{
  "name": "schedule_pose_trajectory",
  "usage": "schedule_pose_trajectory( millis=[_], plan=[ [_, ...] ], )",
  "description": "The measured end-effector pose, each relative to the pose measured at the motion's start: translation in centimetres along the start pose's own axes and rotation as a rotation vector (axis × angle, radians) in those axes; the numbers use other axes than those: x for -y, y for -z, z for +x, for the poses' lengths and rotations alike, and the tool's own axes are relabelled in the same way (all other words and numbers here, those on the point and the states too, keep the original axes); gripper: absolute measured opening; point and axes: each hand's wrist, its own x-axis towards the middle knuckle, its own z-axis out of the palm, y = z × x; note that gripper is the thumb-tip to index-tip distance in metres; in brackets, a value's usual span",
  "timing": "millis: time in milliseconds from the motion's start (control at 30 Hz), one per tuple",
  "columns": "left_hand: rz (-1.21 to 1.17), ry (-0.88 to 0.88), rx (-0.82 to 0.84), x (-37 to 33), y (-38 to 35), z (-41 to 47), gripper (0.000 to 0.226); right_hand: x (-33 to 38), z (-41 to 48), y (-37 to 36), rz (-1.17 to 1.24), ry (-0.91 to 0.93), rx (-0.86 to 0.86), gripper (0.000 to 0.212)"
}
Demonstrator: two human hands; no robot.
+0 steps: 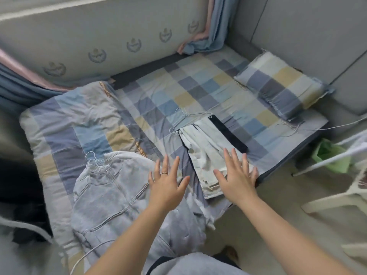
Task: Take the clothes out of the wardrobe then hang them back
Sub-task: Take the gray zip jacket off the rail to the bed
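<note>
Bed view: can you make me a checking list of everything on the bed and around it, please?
Surface: bed with a checked sheet, creased.
Job's things: grey jacket lying on a wire hanger; pale trousers on a second wire hanger, with a dark garment under them.
Clutter: folded checked quilt, pillow, green bag on the floor.
Hands: left hand open, fingers spread, between jacket and trousers; right hand open over the trousers' lower end; whether it touches them is unclear.
Cables: white cord by the jacket; thin cord at the bed's right edge.
Surroundings: blue curtain, white rack.
</note>
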Motion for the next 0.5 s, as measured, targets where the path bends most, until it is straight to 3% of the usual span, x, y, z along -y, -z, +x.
schedule_pose_trajectory(
  millis=[300, 500],
  plan=[
    [0.098, -0.254, 0.072, -23.6, -9.6, 0.0, 0.071, -24.3, -5.1, 8.9, 0.039, -0.199, -0.162, 0.071],
    [0.172, -0.535, 0.131, -39.2, -15.3, -0.6, 0.071, -38.0, -10.9, 13.8, 0.11, -0.439, -0.299, 0.072]
  ],
)
